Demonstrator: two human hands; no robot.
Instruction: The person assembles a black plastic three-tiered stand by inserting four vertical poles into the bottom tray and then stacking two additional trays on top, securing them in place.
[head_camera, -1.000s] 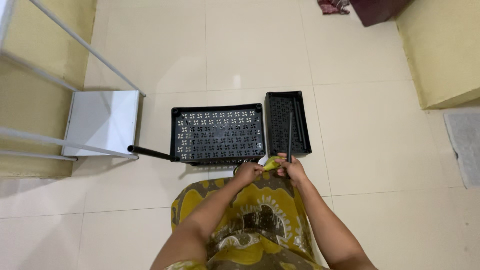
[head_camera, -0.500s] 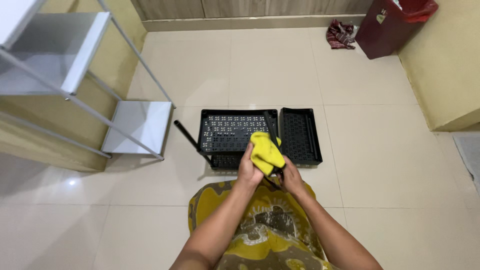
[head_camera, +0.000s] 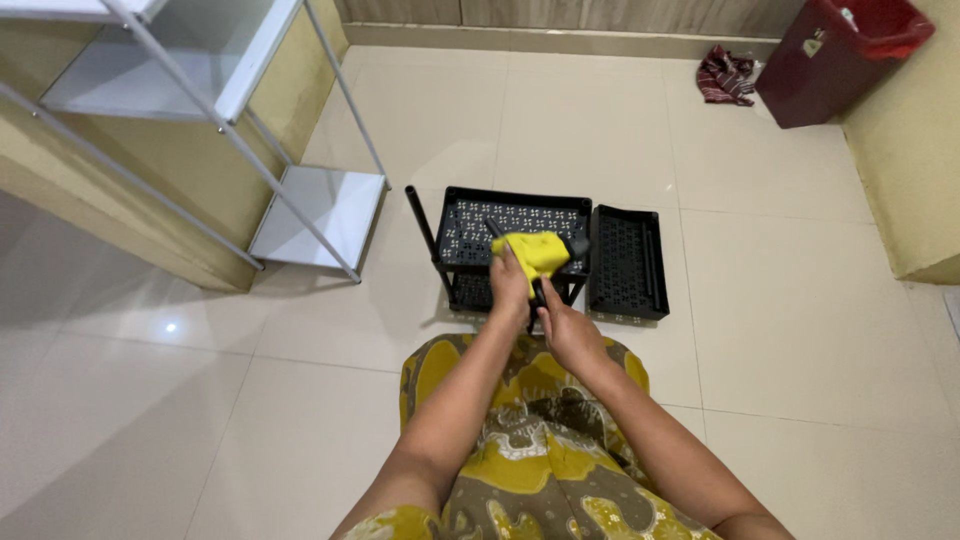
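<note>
Yellow cloth (head_camera: 533, 252) sits bunched up just above the big black crate (head_camera: 515, 235), near its front right side. Left hand (head_camera: 509, 288) is closed on the cloth from below. Right hand (head_camera: 566, 335) is right beside the left one, a bit nearer the person, and it is closed around a thin black rod (head_camera: 540, 292). The two hands touch each other. The rod pokes up under the cloth toward the crate. A small black crate (head_camera: 627, 262) lies just to the right of the big crate. A white rack (head_camera: 215, 120) stands well to the left of the big crate. A red bin (head_camera: 840, 55) and a dark rag (head_camera: 725, 75) are far behind the big crate, to the right.
</note>
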